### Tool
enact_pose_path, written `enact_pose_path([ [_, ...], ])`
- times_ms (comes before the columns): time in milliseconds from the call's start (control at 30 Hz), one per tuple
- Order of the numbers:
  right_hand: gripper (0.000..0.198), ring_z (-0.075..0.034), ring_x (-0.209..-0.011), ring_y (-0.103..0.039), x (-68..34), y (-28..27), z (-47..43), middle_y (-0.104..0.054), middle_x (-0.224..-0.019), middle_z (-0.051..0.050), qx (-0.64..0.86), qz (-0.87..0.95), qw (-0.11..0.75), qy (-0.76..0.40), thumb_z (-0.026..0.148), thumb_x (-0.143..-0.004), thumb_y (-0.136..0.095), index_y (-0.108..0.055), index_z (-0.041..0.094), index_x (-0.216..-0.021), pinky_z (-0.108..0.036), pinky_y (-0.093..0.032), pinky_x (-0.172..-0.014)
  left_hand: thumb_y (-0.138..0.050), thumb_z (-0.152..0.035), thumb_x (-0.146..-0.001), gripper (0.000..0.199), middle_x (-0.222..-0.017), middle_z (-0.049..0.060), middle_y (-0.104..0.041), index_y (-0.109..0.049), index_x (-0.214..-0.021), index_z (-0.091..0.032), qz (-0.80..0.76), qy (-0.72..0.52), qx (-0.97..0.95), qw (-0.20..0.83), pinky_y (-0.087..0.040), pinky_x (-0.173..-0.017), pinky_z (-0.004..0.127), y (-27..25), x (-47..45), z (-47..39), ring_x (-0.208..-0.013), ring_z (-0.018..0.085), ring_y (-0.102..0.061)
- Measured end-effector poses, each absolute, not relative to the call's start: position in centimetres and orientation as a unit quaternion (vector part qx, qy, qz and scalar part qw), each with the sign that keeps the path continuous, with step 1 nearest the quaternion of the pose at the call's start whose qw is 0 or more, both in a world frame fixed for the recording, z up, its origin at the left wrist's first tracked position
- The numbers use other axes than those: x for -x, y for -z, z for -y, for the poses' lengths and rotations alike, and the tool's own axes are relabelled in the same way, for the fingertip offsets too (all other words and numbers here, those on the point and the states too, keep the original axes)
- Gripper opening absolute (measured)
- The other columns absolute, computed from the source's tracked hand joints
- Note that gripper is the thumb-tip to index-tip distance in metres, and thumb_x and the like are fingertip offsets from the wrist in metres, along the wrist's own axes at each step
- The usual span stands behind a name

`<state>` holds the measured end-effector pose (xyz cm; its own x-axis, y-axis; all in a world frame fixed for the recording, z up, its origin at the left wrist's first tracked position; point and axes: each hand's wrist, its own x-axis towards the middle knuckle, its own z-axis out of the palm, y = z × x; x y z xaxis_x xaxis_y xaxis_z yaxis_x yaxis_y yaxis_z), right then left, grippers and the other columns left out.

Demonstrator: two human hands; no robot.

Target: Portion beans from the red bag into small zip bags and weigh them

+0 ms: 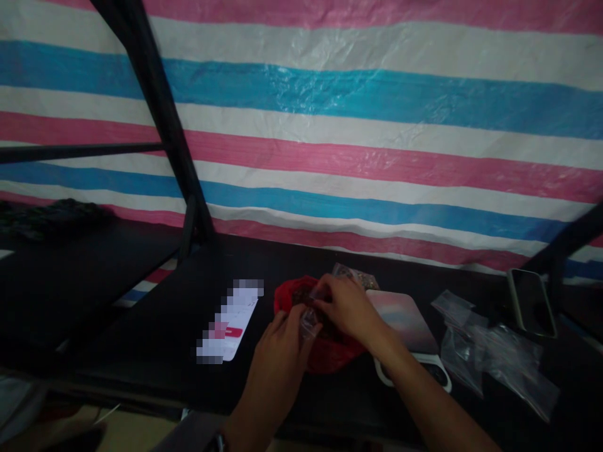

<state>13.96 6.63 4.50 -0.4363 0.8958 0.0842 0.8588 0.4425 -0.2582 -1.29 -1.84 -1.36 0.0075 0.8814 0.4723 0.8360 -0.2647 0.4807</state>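
Observation:
A red plastic bag [336, 356] lies open on the black table, with dark brownish contents inside that I cannot make out. Over its left side, my left hand [280, 348] is closed on a small see-through plastic bag [308, 322] between thumb and fingers. My right hand [347, 307] reaches across the bag's opening from the right, its fingertips pinched together. What they hold is too small and dim to name. Just behind that hand lies a small see-through bag with brownish bits [367, 280]. Beside my right forearm sits a small digital scale [402, 321] with a silvery plate.
A lit phone or card [235, 326], partly blurred out, lies to the left. Several empty zip bags [499, 358] are spread at the right, near a dark-screened phone [532, 302]. A black metal frame [162, 113] and a striped plastic sheet [377, 150] rise behind the table.

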Motion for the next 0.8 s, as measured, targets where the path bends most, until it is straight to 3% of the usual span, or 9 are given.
enact_pose_path([
  [167, 0.011, -0.029, -0.115, -0.066, -16.1, -4.9, -5.3, -0.078, -0.113, -0.008, 0.518, 0.849, 0.076, -0.07, 0.018, -0.09, -0.076, -0.074, 0.02, -0.101, -0.041, -0.038, -0.099, -0.053, -0.041, -0.103, 0.03, -0.106, 0.012, -0.078, -0.068, -0.119, -0.021, -0.619, -0.459, -0.625, 0.127, -0.065, -0.077, 0.042, 2.2, 0.5, 3.8, -0.093, 0.029, -0.079],
  [433, 0.012, -0.025, -0.098, -0.07, -16.1, -5.0, -5.0, -0.08, -0.1, -0.004, 0.515, 0.836, 0.094, -0.166, 0.025, -0.086, -0.083, -0.078, 0.022, -0.097, -0.033, -0.043, -0.084, -0.065, -0.062, -0.091, 0.048, -0.11, 0.012, -0.08, -0.063, -0.116, -0.021, -0.58, -0.605, -0.411, 0.358, -0.067, -0.086, 0.041, 3.3, -0.3, 4.6, -0.104, 0.029, -0.079],
  [633, 0.012, -0.019, -0.076, -0.07, -16.4, -4.0, -4.8, -0.078, -0.083, -0.002, 0.509, 0.816, 0.111, -0.251, 0.033, -0.088, -0.08, -0.076, 0.022, -0.094, -0.029, -0.039, -0.068, -0.073, -0.072, -0.076, 0.066, -0.107, 0.012, -0.078, -0.063, -0.113, -0.019, -0.598, -0.649, -0.308, 0.355, -0.066, -0.084, 0.042, 2.6, 0.0, 4.5, -0.098, 0.03, -0.078],
  [800, 0.01, -0.016, -0.073, -0.068, -16.1, -3.9, -4.2, -0.076, -0.08, 0.0, 0.478, 0.811, 0.115, -0.318, 0.031, -0.088, -0.078, -0.073, 0.022, -0.091, -0.026, -0.038, -0.062, -0.076, -0.07, -0.074, 0.061, -0.095, 0.007, -0.075, -0.063, -0.107, -0.021, -0.595, -0.675, -0.304, 0.311, -0.065, -0.074, 0.04, 2.5, -0.1, 4.7, -0.086, 0.027, -0.075],
])
